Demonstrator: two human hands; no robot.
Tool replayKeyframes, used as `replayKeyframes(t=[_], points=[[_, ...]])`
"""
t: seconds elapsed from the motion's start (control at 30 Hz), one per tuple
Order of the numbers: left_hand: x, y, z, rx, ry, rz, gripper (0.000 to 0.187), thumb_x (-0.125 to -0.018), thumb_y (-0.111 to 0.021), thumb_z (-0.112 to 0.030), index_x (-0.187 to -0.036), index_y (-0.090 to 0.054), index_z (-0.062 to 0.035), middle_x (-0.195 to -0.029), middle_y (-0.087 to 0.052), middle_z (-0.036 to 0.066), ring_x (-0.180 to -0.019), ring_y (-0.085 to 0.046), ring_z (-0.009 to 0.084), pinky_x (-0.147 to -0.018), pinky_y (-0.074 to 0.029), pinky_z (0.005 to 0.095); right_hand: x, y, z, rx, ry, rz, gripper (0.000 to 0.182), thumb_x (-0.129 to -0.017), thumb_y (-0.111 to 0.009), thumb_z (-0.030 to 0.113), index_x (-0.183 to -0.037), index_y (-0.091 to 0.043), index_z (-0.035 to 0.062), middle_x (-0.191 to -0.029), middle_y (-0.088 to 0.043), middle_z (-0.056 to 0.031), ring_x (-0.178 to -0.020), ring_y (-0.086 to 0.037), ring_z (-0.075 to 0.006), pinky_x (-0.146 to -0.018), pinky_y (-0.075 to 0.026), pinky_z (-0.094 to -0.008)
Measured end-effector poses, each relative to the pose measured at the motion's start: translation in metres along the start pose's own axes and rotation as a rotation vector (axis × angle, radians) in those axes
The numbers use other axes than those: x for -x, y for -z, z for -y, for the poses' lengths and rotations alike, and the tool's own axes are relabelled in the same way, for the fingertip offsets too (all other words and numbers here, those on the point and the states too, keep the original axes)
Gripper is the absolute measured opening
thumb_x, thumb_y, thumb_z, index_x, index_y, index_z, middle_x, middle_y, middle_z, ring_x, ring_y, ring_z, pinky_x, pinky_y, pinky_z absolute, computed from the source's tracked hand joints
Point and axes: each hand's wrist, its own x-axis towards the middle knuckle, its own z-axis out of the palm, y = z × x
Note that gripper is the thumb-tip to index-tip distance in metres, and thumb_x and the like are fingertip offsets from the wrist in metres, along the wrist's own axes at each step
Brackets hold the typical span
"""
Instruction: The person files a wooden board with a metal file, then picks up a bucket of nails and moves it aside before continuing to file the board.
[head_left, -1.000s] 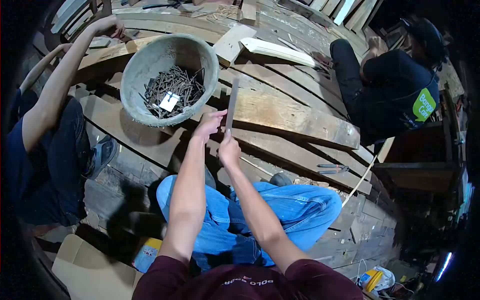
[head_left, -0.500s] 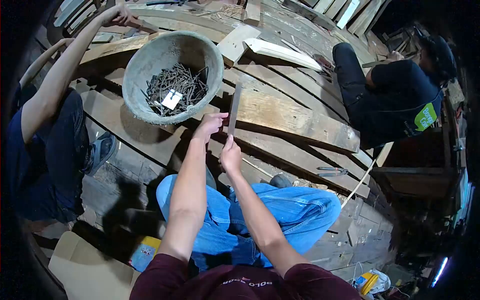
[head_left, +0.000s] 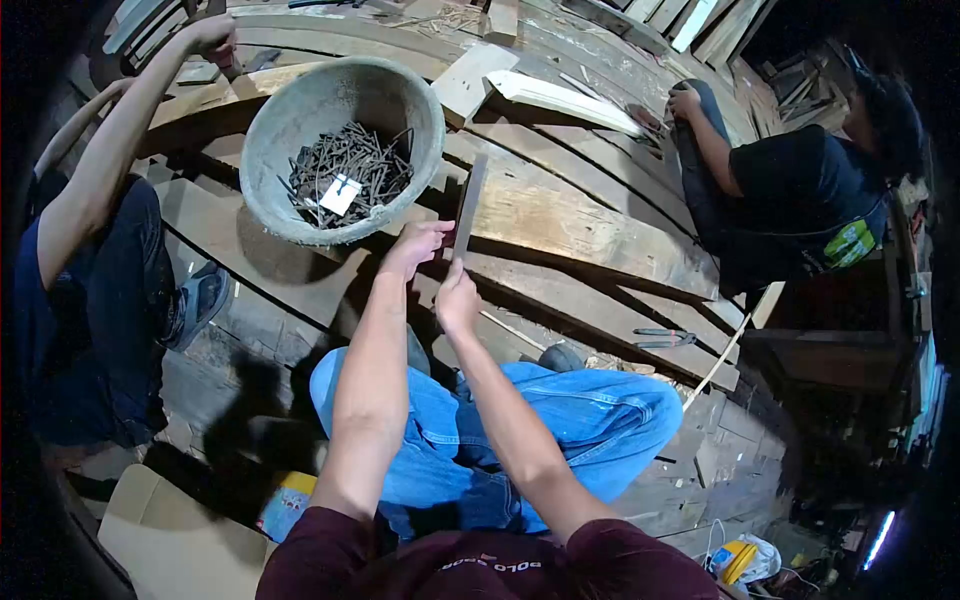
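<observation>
My right hand [head_left: 458,302] is closed around the lower end of a long, flat grey bar [head_left: 468,212] that looks like a file. The bar points away from me, its far end over a thick, pale-faced wooden beam [head_left: 590,225]. To its left, my left hand [head_left: 415,248] is closed, fingertips pinched against the bar's side. A dark edge shows by those fingertips; whether it is a separate piece I cannot make out. Just beyond my left hand stands a crusted grey tub [head_left: 262,150] holding many dark nail-like metal pieces [head_left: 350,165] and a small white square [head_left: 341,195].
Pincers [head_left: 665,338] lie on the planks at right. A person [head_left: 790,190] sits at the right; another person's arm [head_left: 110,165] reaches over a beam at left, holding a tool partly out of view. Cardboard [head_left: 165,530] lies at lower left, a yellow item [head_left: 740,562] at lower right.
The person at right has lowered a hand onto their knee and leaned back. The left person's hand has shifted left and down. My hands and the bar have barely moved.
</observation>
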Motion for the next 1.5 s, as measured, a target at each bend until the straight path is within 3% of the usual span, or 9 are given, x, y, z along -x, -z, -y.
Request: replayKeyframes(t=[0.23,0.27,0.4,0.5,0.73,0.9,0.97,1.2,1.5], points=[[0.005,-0.003,-0.006,-0.082,0.018,-0.041,0.039,-0.094,-0.046,-0.006,-0.13,-0.061,-0.0074,-0.114,-0.065,0.006,-0.104,-0.059,0.0153,-0.093,-0.045,0.0334,-0.008,0.011,0.018,-0.018,-0.088,0.071,0.065,-0.103,-0.026,0.048,-0.106,-0.069,-0.0005,-0.071,-0.068,-0.0231,-0.067,-0.069,-0.0387,-0.068,-0.054,-0.0493],[0.001,-0.004,-0.002,0.03,-0.038,-0.057,0.039,-0.088,-0.047,-0.003,-0.122,-0.066,-0.0032,-0.095,-0.068,-0.001,-0.067,-0.05,0.0071,-0.057,-0.039,0.0229,0.007,0.016,0.02,-0.079,-0.117,0.071,0.065,-0.103,-0.026,0.048,-0.106,-0.069,0.0001,-0.062,-0.065,-0.0182,-0.05,-0.065,-0.0303,-0.056,-0.054,-0.0442],[-0.006,0.004,0.006,-0.021,-0.048,-0.016,0.039,-0.091,-0.046,-0.006,-0.125,-0.064,-0.0021,-0.103,-0.07,0.003,-0.076,-0.06,0.009,-0.058,-0.042,0.0221,-0.003,0.014,0.023,-0.046,-0.165,0.082,0.064,-0.103,-0.026,0.047,-0.106,-0.069,0.0007,-0.065,-0.066,-0.0207,-0.055,-0.066,-0.0353,-0.059,-0.054,-0.0468],[0.022,-0.007,-0.017,-0.051,-0.006,-0.03,0.038,-0.095,-0.048,-0.009,-0.132,-0.06,-0.0089,-0.116,-0.064,0.005,-0.104,-0.058,0.0156,-0.092,-0.044,0.0337,-0.038,-0.002,0.018,-0.078,0.01,-0.042,0.064,-0.103,-0.028,0.046,-0.099,-0.069,-0.0019,-0.088,-0.067,-0.0294,-0.091,-0.064,-0.0478,-0.081,-0.048,-0.0544],[-0.001,0.002,-0.001,0.011,-0.025,0.0,0.038,-0.093,-0.047,-0.005,-0.126,-0.064,-0.0045,-0.108,-0.068,0.006,-0.087,-0.061,0.0132,-0.072,-0.044,0.0273,-0.016,0.016,0.022,-0.074,-0.247,0.109,0.069,-0.102,-0.027,0.052,-0.101,-0.07,-0.0014,-0.095,-0.066,-0.0312,-0.1,-0.062,-0.0482,-0.089,-0.046,-0.0543],[0.008,-0.005,-0.008,-0.144,-0.078,-0.057,0.037,-0.092,-0.047,-0.003,-0.126,-0.063,-0.0009,-0.112,-0.068,0.008,-0.099,-0.063,0.0123,-0.087,-0.047,0.0267,-0.06,-0.007,0.012,-0.124,-0.049,0.039,0.069,-0.102,-0.028,0.051,-0.098,-0.07,-0.0034,-0.092,-0.066,-0.0319,-0.094,-0.063,-0.0491,-0.084,-0.047,-0.0545],[0.0,-0.001,0.002,-0.13,-0.123,-0.052,0.039,-0.091,-0.047,-0.003,-0.126,-0.064,-0.004,-0.112,-0.068,0.008,-0.1,-0.062,0.012,-0.085,-0.047,0.0264,-0.064,-0.012,0.013,-0.157,0.019,-0.052,0.071,-0.103,-0.032,0.052,-0.076,-0.066,-0.0038,-0.057,-0.059,-0.0142,-0.055,-0.061,-0.0277,-0.056,-0.047,-0.0434],[-0.008,0.001,0.004,0.009,-0.086,0.003,0.036,-0.089,-0.047,-0.001,-0.12,-0.067,-0.0001,-0.095,-0.069,0.004,-0.071,-0.059,0.0092,-0.059,-0.045,0.0246,-0.023,0.013,0.011,-0.062,-0.176,0.038,0.077,-0.101,-0.034,0.056,-0.068,-0.064,-0.0062,-0.055,-0.061,-0.0166,-0.045,-0.062,-0.026,-0.044,-0.049,-0.0406],[-0.006,-0.004,0.0,0.072,-0.094,-0.026,0.037,-0.086,-0.051,-0.005,-0.119,-0.068,-0.0025,-0.09,-0.068,0.001,-0.067,-0.054,0.0073,-0.056,-0.041,0.0233,0.03,0.015,-0.031,-0.159,-0.181,0.111,0.073,-0.101,-0.032,0.057,-0.063,-0.056,-0.0009,-0.05,-0.054,-0.0099,-0.04,-0.056,-0.021,-0.038,-0.045,-0.0371]])
